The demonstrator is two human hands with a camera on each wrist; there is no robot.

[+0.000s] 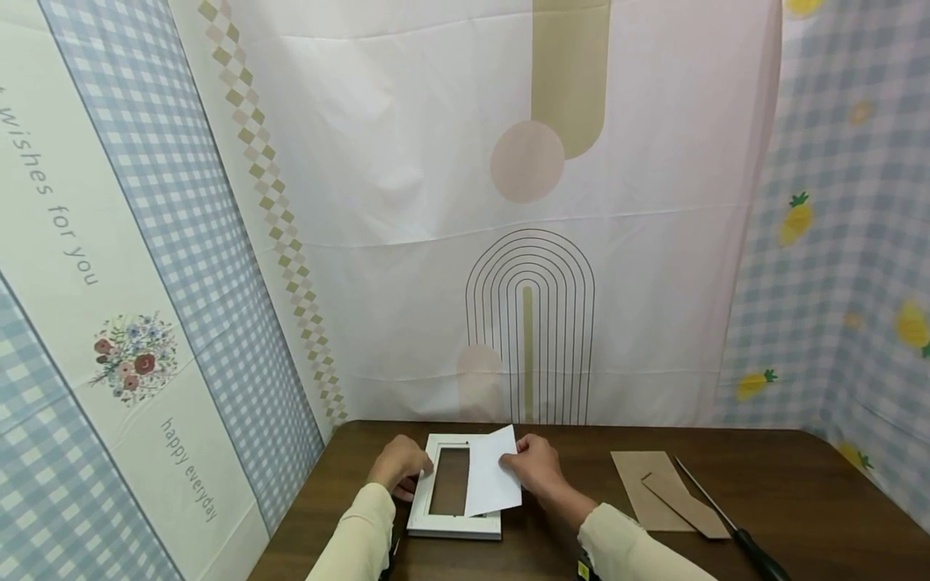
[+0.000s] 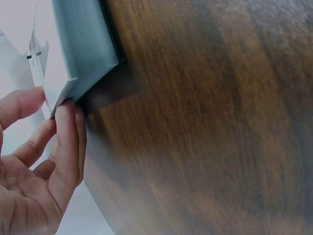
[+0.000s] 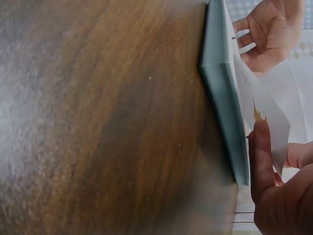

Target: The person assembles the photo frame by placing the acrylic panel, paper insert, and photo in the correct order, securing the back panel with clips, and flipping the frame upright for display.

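Observation:
A white picture frame (image 1: 456, 526) lies on the table, the dark tabletop showing through its opening. My left hand (image 1: 401, 464) grips the frame's left side. In the left wrist view that hand (image 2: 44, 166) has its thumb on the upper face and its fingers at the outer edge. A white sheet of paper (image 1: 491, 478) is tilted over the frame's right half, pinched at its right edge between the thumb and fingers of my right hand (image 1: 539, 468). Seen from the right wrist, the paper's underside (image 3: 271, 110) carries small print and a yellow pointed shape.
To the right on the dark wooden table (image 1: 574, 516) lies a brown backing board (image 1: 639, 476) with a stand leg on it. Beside it is a screwdriver (image 1: 715, 507) with a long thin shaft and dark handle. Patterned cloth (image 1: 407, 323) hangs behind and along both sides.

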